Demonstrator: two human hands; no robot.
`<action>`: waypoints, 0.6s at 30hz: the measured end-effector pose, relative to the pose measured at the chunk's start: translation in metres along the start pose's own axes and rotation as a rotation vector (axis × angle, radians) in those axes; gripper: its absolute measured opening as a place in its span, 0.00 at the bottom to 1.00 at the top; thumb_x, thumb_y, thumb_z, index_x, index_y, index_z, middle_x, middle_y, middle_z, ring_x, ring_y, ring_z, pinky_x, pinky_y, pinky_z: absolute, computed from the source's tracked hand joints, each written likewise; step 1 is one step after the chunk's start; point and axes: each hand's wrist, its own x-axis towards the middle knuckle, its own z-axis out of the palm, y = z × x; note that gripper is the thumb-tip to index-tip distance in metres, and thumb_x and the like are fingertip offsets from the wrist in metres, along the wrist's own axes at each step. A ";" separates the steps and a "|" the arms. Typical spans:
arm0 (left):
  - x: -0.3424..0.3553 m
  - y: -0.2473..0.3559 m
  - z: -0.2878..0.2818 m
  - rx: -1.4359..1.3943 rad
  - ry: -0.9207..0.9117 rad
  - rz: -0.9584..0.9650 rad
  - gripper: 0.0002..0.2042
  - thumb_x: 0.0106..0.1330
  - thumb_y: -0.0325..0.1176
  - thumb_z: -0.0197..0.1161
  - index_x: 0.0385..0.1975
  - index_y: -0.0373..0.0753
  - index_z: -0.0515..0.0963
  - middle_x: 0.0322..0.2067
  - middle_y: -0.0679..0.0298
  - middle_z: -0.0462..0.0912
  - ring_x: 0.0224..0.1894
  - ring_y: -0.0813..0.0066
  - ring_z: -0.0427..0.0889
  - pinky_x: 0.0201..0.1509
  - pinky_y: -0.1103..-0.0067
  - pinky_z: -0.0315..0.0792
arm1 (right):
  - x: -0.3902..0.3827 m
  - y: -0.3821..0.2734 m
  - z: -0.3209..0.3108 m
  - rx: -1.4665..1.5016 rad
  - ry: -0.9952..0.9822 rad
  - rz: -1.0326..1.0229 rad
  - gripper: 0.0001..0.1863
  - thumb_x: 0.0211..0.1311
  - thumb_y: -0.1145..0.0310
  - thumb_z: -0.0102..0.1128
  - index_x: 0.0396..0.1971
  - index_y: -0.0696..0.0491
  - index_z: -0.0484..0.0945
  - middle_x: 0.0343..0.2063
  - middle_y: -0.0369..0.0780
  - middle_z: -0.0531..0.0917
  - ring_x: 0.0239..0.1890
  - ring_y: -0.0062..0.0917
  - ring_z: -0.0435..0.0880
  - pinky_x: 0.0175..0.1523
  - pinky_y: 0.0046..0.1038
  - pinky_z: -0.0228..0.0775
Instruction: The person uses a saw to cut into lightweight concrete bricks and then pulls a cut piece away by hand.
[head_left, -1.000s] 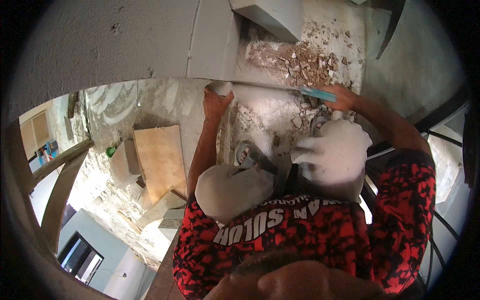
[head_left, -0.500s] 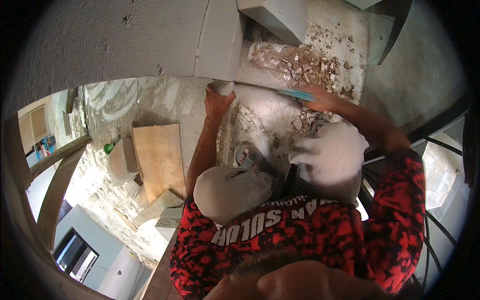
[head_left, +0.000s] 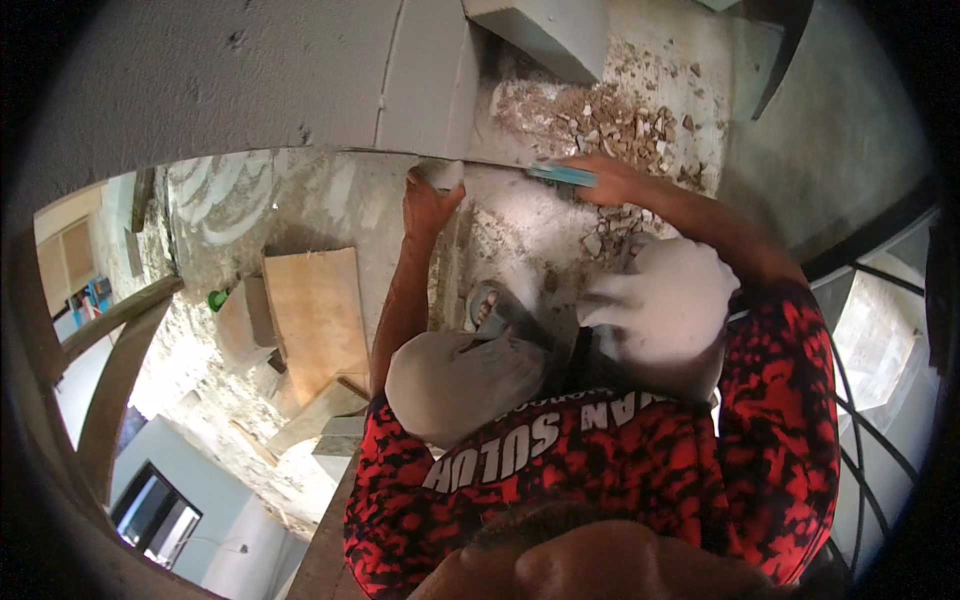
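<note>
My right hand (head_left: 612, 180) is closed round the teal handle of a handsaw (head_left: 560, 175). Its thin blade runs leftward along the lower edge of a pale block (head_left: 430, 75) and behind the piece at my left hand. My left hand (head_left: 430, 212) grips that small pale block piece (head_left: 447, 176), thumb on one side and fingers on the other. Where the blade meets the block is hard to make out.
Broken brown and white rubble (head_left: 630, 125) lies beyond my right hand. Another pale block (head_left: 560, 35) stands at the top. A plywood board (head_left: 318, 320) rests at left, beside a grey block (head_left: 245, 325). My knees and sandalled foot (head_left: 490, 305) are close below.
My right hand has pushed the saw leftward, so its blade now reaches past my left hand. My left hand keeps its hold on the block piece, shifting only slightly.
</note>
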 end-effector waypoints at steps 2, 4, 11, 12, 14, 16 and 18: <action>0.006 0.003 -0.002 -0.076 0.021 0.028 0.43 0.46 0.50 0.69 0.51 0.19 0.59 0.47 0.35 0.71 0.48 0.41 0.75 0.52 0.60 0.72 | -0.066 0.085 -0.005 -0.099 0.052 -0.077 0.33 0.47 0.72 0.56 0.60 0.51 0.66 0.52 0.48 0.76 0.48 0.45 0.78 0.55 0.36 0.69; -0.001 0.004 0.002 -0.106 -0.007 0.025 0.44 0.46 0.51 0.68 0.52 0.19 0.59 0.47 0.34 0.70 0.49 0.41 0.75 0.52 0.60 0.72 | -0.106 0.066 -0.015 -0.083 0.012 0.006 0.34 0.47 0.72 0.54 0.61 0.50 0.66 0.52 0.47 0.76 0.49 0.44 0.77 0.56 0.35 0.68; -0.001 0.004 0.004 0.029 0.048 -0.015 0.47 0.46 0.52 0.68 0.55 0.18 0.56 0.49 0.33 0.69 0.50 0.42 0.74 0.53 0.61 0.72 | -0.014 0.012 0.010 0.046 -0.072 0.143 0.33 0.55 0.71 0.52 0.65 0.47 0.61 0.59 0.46 0.71 0.58 0.37 0.73 0.62 0.36 0.66; -0.002 0.000 0.003 0.032 0.056 -0.017 0.47 0.46 0.52 0.68 0.56 0.18 0.56 0.49 0.33 0.69 0.51 0.42 0.74 0.53 0.61 0.72 | -0.026 0.032 0.002 -0.018 -0.038 0.033 0.34 0.52 0.72 0.52 0.64 0.48 0.62 0.55 0.48 0.73 0.55 0.38 0.75 0.60 0.36 0.66; -0.001 0.013 -0.005 -0.039 -0.016 -0.006 0.48 0.46 0.52 0.68 0.56 0.16 0.55 0.51 0.32 0.67 0.52 0.42 0.74 0.54 0.61 0.71 | -0.081 0.088 -0.013 -0.129 0.044 -0.155 0.35 0.48 0.72 0.53 0.63 0.51 0.64 0.49 0.50 0.78 0.49 0.40 0.78 0.56 0.36 0.68; 0.004 0.015 -0.007 -0.061 -0.024 -0.013 0.49 0.46 0.52 0.68 0.56 0.16 0.55 0.52 0.32 0.67 0.52 0.42 0.74 0.55 0.62 0.71 | -0.098 0.072 -0.020 -0.036 -0.047 0.088 0.35 0.49 0.72 0.53 0.63 0.51 0.63 0.49 0.51 0.77 0.50 0.43 0.77 0.57 0.36 0.67; 0.005 0.008 0.002 -0.049 0.011 -0.025 0.48 0.46 0.52 0.68 0.56 0.16 0.56 0.51 0.33 0.68 0.51 0.42 0.74 0.54 0.61 0.71 | -0.087 0.056 -0.016 -0.020 -0.074 0.189 0.35 0.49 0.71 0.54 0.63 0.52 0.62 0.50 0.51 0.77 0.50 0.43 0.77 0.58 0.37 0.67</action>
